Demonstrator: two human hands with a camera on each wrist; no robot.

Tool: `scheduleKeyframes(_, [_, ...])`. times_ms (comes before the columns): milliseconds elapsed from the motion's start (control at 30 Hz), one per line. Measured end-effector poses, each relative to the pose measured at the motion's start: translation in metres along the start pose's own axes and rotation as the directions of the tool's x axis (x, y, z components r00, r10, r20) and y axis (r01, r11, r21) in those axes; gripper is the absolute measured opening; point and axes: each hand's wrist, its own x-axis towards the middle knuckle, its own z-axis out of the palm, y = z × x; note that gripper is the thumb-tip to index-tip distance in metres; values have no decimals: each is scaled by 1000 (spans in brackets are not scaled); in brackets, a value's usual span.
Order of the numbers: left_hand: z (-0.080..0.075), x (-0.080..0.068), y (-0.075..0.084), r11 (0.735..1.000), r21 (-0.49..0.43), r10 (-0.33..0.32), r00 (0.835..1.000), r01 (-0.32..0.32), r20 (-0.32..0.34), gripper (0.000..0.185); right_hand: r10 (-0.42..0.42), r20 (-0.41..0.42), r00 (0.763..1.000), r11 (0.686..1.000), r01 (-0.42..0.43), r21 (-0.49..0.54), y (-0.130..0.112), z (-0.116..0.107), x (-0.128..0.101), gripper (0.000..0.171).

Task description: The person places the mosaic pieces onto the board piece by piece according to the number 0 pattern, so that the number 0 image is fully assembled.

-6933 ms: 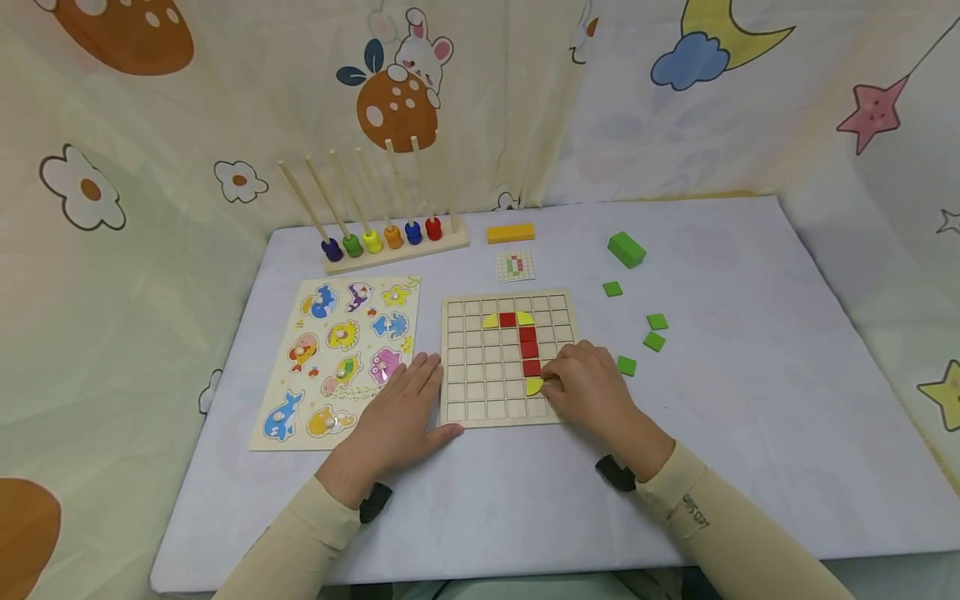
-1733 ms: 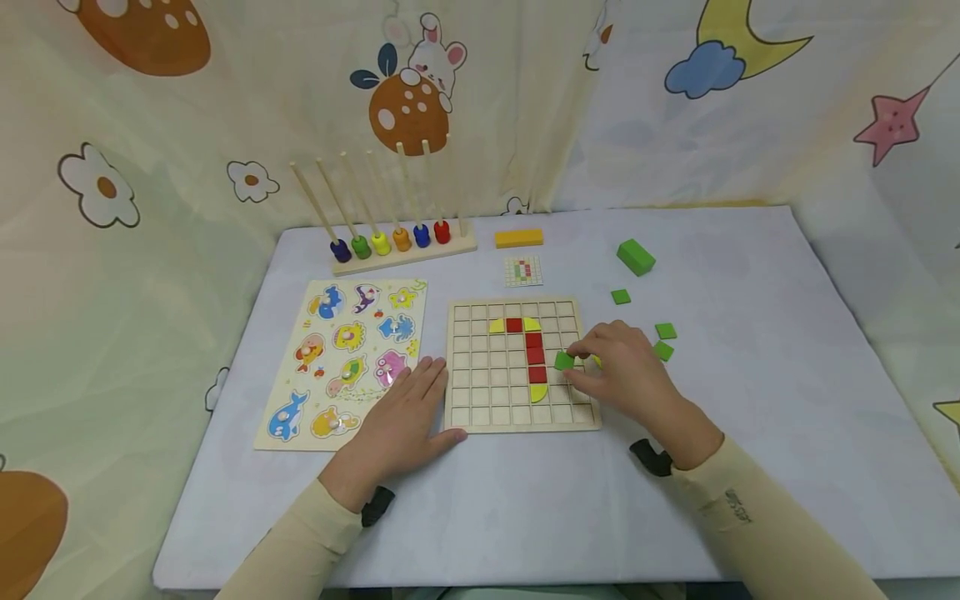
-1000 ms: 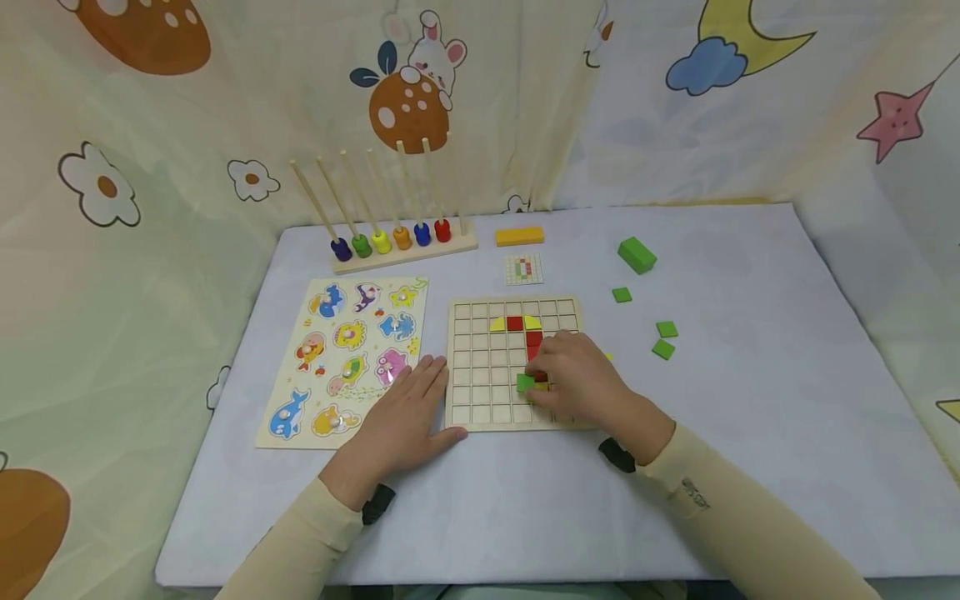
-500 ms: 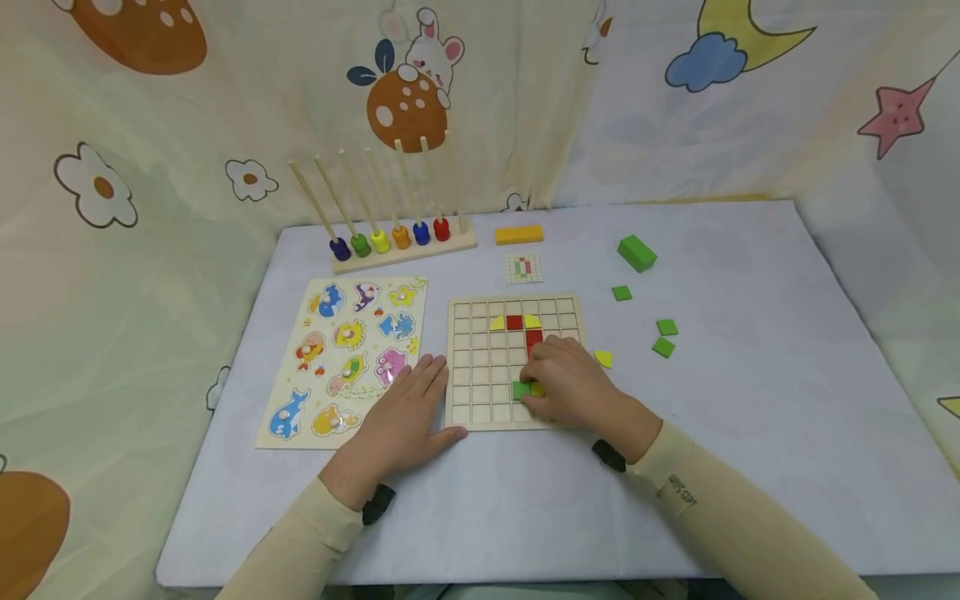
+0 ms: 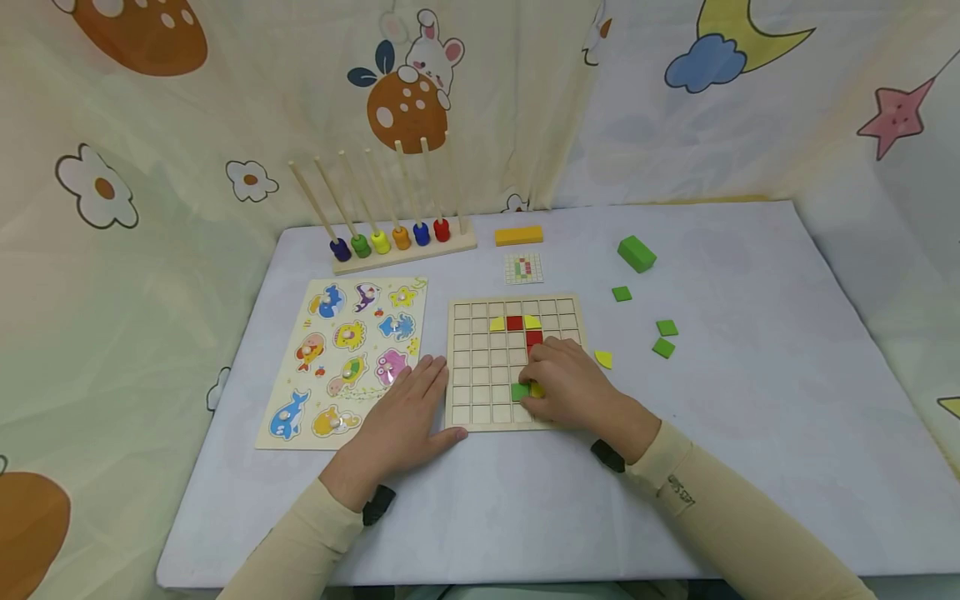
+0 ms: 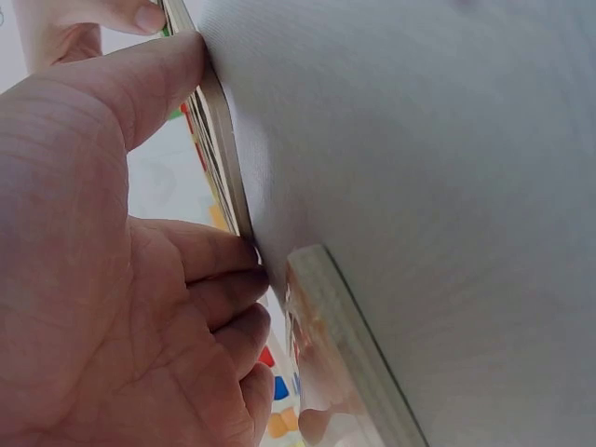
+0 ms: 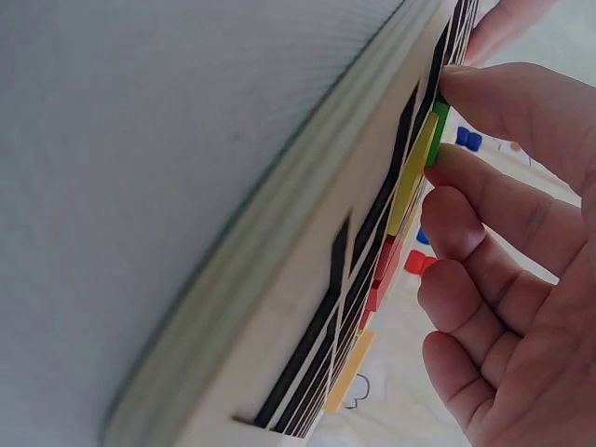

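Observation:
My right hand (image 5: pixel 573 383) pinches a green square tile (image 5: pixel 519 392) between thumb and index finger. In the right wrist view the green tile (image 7: pixel 440 121) touches the wooden grid board (image 7: pixel 307 279), beside a yellow quarter-round tile (image 7: pixel 413 177). On the grid board (image 5: pixel 472 367) lie two more yellow tiles, with a red tile (image 5: pixel 514 322) between them. Below them runs a red column, partly hidden by my right hand. My left hand (image 5: pixel 401 417) lies with fingers extended at the board's left edge; its thumb and fingertips touch that edge in the left wrist view.
Left stands a sea-animal knob puzzle (image 5: pixel 300 392), partly under my left hand. Behind are a peg stand (image 5: pixel 360 263) with coloured beads, a yellow bar (image 5: pixel 519 236) and a small pattern card (image 5: pixel 523 268). Rightward lie a yellow tile (image 5: pixel 603 359), green tiles (image 5: pixel 663 347) and a green block (image 5: pixel 637 253).
My right hand let go of the lower yellow tile on the board. It then brought a green tile leftward to that tile's left side. My left hand stayed by the board.

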Motion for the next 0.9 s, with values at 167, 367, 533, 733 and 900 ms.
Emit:
scheduleKeyframes(167, [0,0,0,1000,7,4,1000,-4,-4,102,1,0,1000,1000,-1,-2,1,2,0,21])
scheduleKeyframes(367, [1,0,0,1000,13,8,1000,-8,-6,101,-1,-20,1000,1000,1,10,5,0,-2,22])
scheduleKeyframes(533, [1,0,-1,1000,21,10,1000,-10,-4,101,9,-40,999,1000,-8,22,8,-5,-6,24])
scheduleKeyframes(733, [1,-1,-1,1000,18,15,1000,-15,-4,101,82,-29,996,996,-81,46,11,-16,-10,26])
scheduleKeyframes(900, [1,-1,-1,1000,15,13,1000,-13,-2,101,115,-68,991,993,-112,47,22,-28,-14,28])
